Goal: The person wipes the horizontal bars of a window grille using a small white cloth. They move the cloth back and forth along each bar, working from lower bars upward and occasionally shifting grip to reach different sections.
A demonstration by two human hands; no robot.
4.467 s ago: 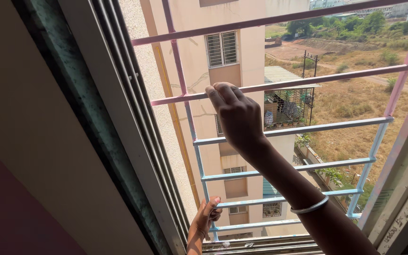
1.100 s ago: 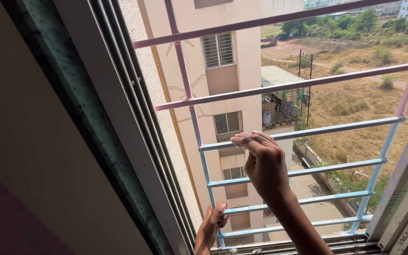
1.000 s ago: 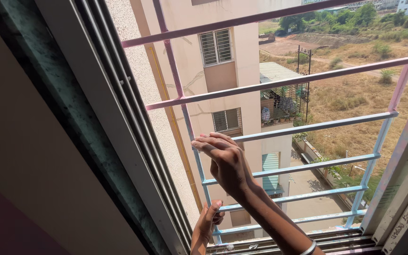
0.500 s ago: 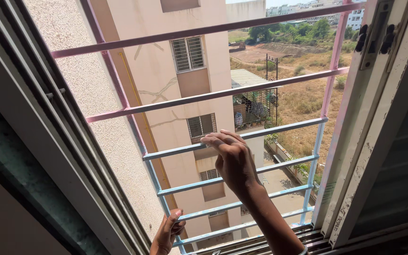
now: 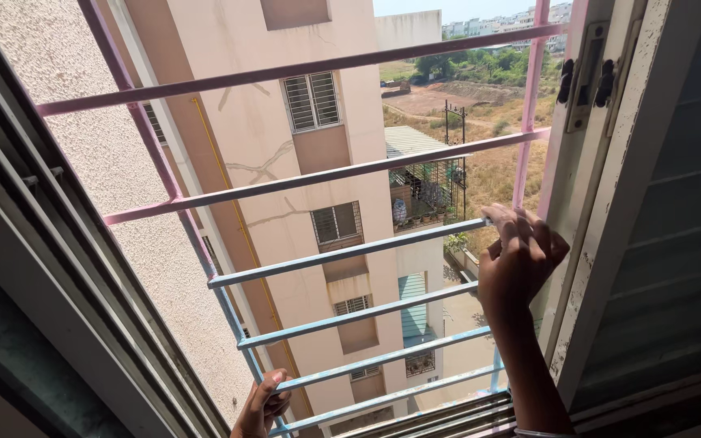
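A window grille of horizontal metal bars fills the opening, with pink upper bars (image 5: 285, 180) and light blue lower bars (image 5: 342, 253). My right hand (image 5: 521, 261) is curled over the right end of the top blue bar, close to the sliding window frame (image 5: 602, 243). A thin bangle shows on that wrist at the bottom edge. My left hand (image 5: 260, 405) is low down, with its fingers wrapped around the grille's left upright where the lowest blue bars meet it. Only part of that hand shows.
A worn white sliding window frame with a dark latch (image 5: 586, 77) stands on the right. Window tracks (image 5: 58, 268) run down the left side. Outside, far below, are a beige apartment block (image 5: 285, 146), dry ground and trees.
My right hand has slid right along the blue bar, from its middle to its right end. The view has swung right, bringing the sliding frame in. The left hand stays low.
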